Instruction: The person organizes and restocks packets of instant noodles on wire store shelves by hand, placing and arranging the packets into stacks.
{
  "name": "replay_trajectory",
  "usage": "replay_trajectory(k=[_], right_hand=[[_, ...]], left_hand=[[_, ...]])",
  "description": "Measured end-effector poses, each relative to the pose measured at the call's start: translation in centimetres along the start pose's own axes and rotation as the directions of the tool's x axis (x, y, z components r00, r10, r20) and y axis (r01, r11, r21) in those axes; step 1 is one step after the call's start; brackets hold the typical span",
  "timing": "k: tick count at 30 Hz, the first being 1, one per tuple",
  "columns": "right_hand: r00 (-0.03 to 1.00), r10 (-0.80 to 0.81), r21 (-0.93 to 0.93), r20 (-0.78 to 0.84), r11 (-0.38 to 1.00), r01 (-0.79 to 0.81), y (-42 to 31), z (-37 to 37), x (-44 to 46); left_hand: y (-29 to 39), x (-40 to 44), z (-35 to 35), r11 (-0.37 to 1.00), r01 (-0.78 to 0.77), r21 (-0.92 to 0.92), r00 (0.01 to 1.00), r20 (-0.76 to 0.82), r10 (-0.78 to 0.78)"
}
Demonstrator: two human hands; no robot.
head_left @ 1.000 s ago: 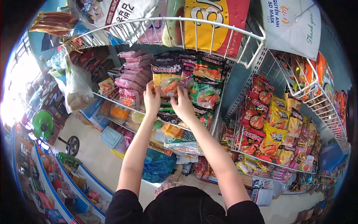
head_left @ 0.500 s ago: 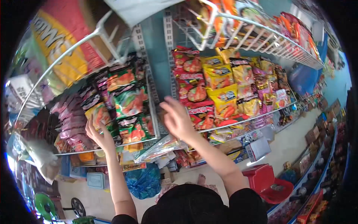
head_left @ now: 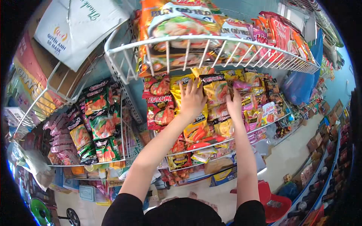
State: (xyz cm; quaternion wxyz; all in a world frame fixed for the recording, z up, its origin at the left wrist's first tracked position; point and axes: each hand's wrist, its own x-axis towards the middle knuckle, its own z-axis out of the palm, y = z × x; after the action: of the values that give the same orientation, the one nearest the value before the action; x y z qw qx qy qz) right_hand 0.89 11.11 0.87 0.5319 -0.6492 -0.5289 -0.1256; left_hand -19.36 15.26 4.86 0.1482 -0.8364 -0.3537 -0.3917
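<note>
My left hand (head_left: 192, 100) lies spread over a column of yellow instant noodle packets (head_left: 196, 126), its fingers stretched upward. Just to its right is a black-and-yellow Omachi noodle packet (head_left: 215, 90), standing upright in the row. Along that packet's right edge is my right hand (head_left: 234, 105), with fingers extended and partly overlapping the packets behind. Neither hand is visibly lifting anything. Red Kokomi noodle packets (head_left: 160, 109) stand left of my left hand.
Above the hands juts a white wire basket (head_left: 241, 42) full of noodle packets. A second rack at left holds green Omachi packets (head_left: 103, 122). A white box (head_left: 81, 32) sits upper left. A red plastic chair (head_left: 277, 207) stands on the floor at lower right.
Both hands have moved right, my left one leaving the Omachi packets on the left rack for the yellow packets. The view has shifted right, showing more of the upper basket.
</note>
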Motion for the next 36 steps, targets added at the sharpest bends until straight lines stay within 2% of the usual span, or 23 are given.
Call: replay_trajectory(k=[2, 5, 6, 8, 11, 12, 13, 14, 16, 17, 19, 20, 22, 23, 24, 25, 26, 27, 28, 29, 31, 33, 36], right_hand=[[1.000, -0.028, 0.062, 0.014, 0.998, 0.027, 0.5, 0.2, 0.6], [0.975, 0.154, 0.120, 0.162, 0.977, -0.174, 1.3, 1.1, 0.9], [0.991, 0.096, 0.143, 0.098, 0.984, -0.109, 1.5, 1.4, 0.8], [0.993, 0.091, 0.204, 0.075, 0.973, -0.104, 1.4, 1.2, 0.6], [0.998, -0.010, 0.405, -0.069, 0.913, 0.037, -0.8, -1.1, 0.1], [0.992, 0.069, 0.550, -0.108, 0.835, 0.001, -2.6, -1.9, -0.5], [0.983, 0.173, 0.582, 0.056, 0.794, -0.173, -4.3, -3.6, -0.9], [0.994, 0.106, 0.531, -0.002, 0.843, -0.089, -5.8, -4.0, -1.7], [0.990, 0.132, 0.537, 0.042, 0.833, -0.134, -9.6, -4.4, -3.6], [0.990, 0.117, 0.610, 0.080, 0.780, -0.142, -12.5, -4.4, -4.4], [0.991, 0.042, 0.563, 0.129, 0.820, -0.108, -15.7, -2.4, -6.3], [0.990, -0.031, 0.478, 0.140, 0.877, -0.040, -17.2, -1.4, -6.9], [0.972, -0.128, 0.617, 0.199, 0.787, -0.023, -21.5, 1.6, -8.4], [0.956, -0.229, 0.564, 0.186, 0.821, 0.087, -23.5, 3.4, -9.1], [0.913, -0.210, 0.717, 0.350, 0.687, -0.116, -25.6, 5.4, -9.8], [0.918, -0.359, 0.679, 0.171, 0.718, 0.154, -28.1, 7.6, -10.3], [0.880, -0.454, 0.683, 0.143, 0.688, 0.244, -30.1, 9.9, -10.7], [0.863, -0.502, 0.707, 0.057, 0.631, 0.319, -32.9, 11.5, -11.3], [0.872, -0.472, 0.787, 0.131, 0.585, 0.198, -35.7, 12.7, -12.4], [0.848, -0.511, 0.785, 0.142, 0.579, 0.218, -37.8, 14.2, -13.4], [0.798, -0.476, 0.836, 0.368, 0.545, -0.061, -42.2, 16.5, -15.4], [0.830, -0.504, 0.889, 0.238, 0.458, 0.023, -45.4, 19.7, -17.7], [0.783, -0.502, 0.812, 0.367, 0.583, -0.006, -47.7, 21.2, -19.7]], left_hand=[[0.8, 1.9, 1.7, 0.981, 0.034, 0.192, 0.990, 0.128, -0.059], [1.5, 3.2, 4.3, 0.956, 0.096, 0.276, 0.968, 0.199, -0.154], [1.8, 3.4, 4.8, 0.964, 0.131, 0.232, 0.960, 0.211, -0.182], [2.6, 3.3, 4.6, 0.964, 0.262, -0.038, 0.956, 0.150, -0.253], [3.4, 3.1, 1.6, 0.920, 0.183, -0.347, 0.978, -0.027, -0.205], [3.6, 2.5, 0.4, 0.709, 0.118, -0.695, 0.968, -0.078, -0.237], [4.1, 1.8, -0.8, 0.763, 0.028, -0.646, 0.928, -0.266, -0.259], [4.0, 0.4, -1.5, 0.633, 0.244, -0.735, 0.930, -0.008, -0.368], [3.1, -2.0, -6.0, 0.407, 0.343, -0.847, 0.891, 0.156, -0.427], [1.9, -3.3, -6.9, 0.436, 0.300, -0.848, 0.875, 0.062, -0.480], [-1.2, -6.1, -8.9, 0.327, 0.370, -0.870, 0.819, 0.140, -0.556], [-3.2, -7.3, -10.3, 0.529, 0.308, -0.791, 0.852, -0.019, -0.524], [-7.0, -9.4, -14.1, 0.528, 0.397, -0.751, 0.781, -0.027, -0.624], [-9.1, -10.1, -16.0, 0.512, 0.309, -0.801, 0.762, -0.114, -0.637], [-11.9, -11.4, -17.1, 0.678, 0.273, -0.683, 0.748, -0.292, -0.596], [-13.7, -12.4, -19.3, 0.615, 0.390, -0.685, 0.684, -0.232, -0.691], [-15.4, -13.3, -21.5, 0.541, 0.498, -0.678, 0.608, -0.173, -0.775], [-17.3, -14.3, -23.2, 0.543, 0.324, -0.775, 0.618, -0.262, -0.741], [-18.9, -15.2, -24.7, 0.591, 0.291, -0.753, 0.569, -0.360, -0.739], [-21.3, -17.3, -26.1, 0.608, 0.442, -0.660, 0.560, -0.326, -0.761], [-25.0, -20.1, -28.0, 0.639, 0.434, -0.635, 0.506, -0.415, -0.756], [-27.9, -22.8, -29.3, 0.612, 0.402, -0.681, 0.493, -0.402, -0.772], [-31.7, -26.1, -29.1, 0.636, 0.462, -0.618, 0.497, -0.414, -0.763]])
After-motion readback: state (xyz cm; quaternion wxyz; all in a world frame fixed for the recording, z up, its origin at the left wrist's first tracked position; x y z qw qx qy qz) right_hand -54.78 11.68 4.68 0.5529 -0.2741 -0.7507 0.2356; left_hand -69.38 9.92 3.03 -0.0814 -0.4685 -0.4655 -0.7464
